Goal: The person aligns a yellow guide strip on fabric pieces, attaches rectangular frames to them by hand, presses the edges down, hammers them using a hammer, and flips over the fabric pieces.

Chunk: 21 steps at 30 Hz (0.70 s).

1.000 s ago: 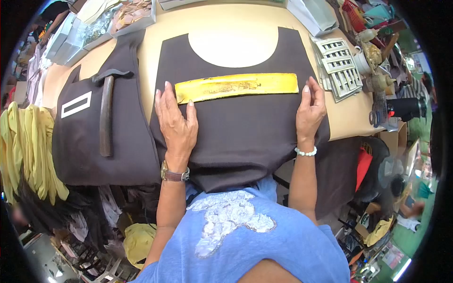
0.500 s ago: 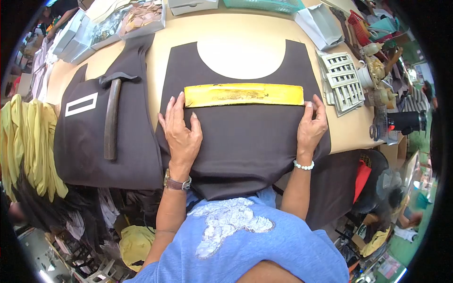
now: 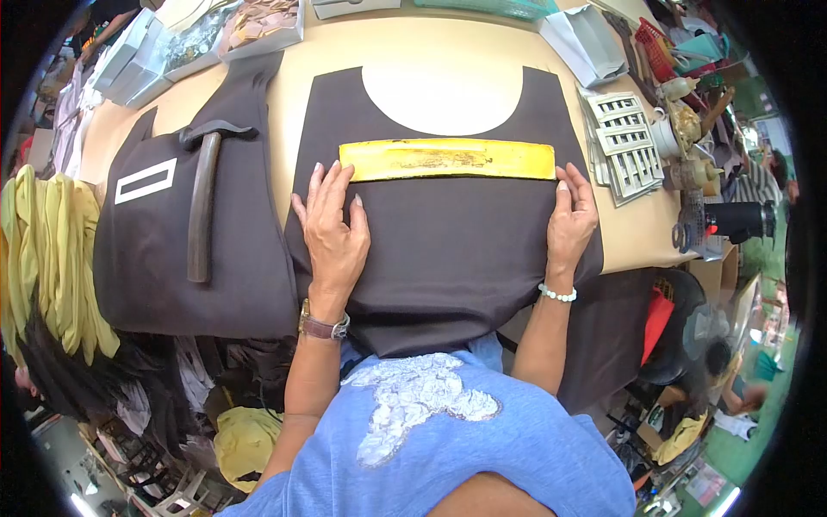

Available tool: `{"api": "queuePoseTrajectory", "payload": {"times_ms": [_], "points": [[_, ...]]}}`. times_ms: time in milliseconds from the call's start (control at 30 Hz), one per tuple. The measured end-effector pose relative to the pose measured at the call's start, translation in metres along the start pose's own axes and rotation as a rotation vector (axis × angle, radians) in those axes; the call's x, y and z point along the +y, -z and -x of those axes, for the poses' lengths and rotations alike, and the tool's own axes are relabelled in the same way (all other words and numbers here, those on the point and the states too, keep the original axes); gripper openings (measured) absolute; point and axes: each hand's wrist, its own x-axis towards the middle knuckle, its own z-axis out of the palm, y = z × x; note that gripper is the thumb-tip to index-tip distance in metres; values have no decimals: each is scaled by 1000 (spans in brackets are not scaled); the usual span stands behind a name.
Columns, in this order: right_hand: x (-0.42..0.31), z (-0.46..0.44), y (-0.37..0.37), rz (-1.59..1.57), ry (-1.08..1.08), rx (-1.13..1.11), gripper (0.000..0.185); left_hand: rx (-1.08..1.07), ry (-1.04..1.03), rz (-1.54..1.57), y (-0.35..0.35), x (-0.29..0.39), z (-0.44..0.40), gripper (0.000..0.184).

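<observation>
A long yellow bar (image 3: 448,160) with brown marks lies across the chest of a dark apron-shaped cloth (image 3: 439,250) spread on the table. My left hand (image 3: 334,228) rests at the bar's left end, fingers apart, fingertips at its lower left corner. At the opposite end is my right hand (image 3: 572,215), with fingers apart and curved beside the bar's right edge. Neither hand is wrapped round anything. On a second dark cloth (image 3: 241,267) to the left lie a hammer (image 3: 202,207) and a white rectangular frame (image 3: 146,181).
White slotted stencils (image 3: 624,142) are stacked at the right, near a white box (image 3: 586,43). Boxes of small pieces (image 3: 258,26) stand at the back left. Yellow cloths (image 3: 52,250) hang over the table's left edge. A black cylindrical object (image 3: 741,221) sits far right.
The yellow bar, tilted and lower on the left at first, now lies nearly level. My left fingertips have come off its face to its lower left corner. The camera view has shifted slightly.
</observation>
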Motion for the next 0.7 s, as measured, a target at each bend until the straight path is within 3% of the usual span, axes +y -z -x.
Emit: {"api": "queuePoseTrajectory", "payload": {"times_ms": [433, 700], "points": [[5, -2, 2, 65, 10, -35, 25, 20, 18, -38, -3, 1, 0, 40], [-3, 5, 22, 428, 315, -255, 31, 16, -17, -62, -2, 2, 0, 34]]}}
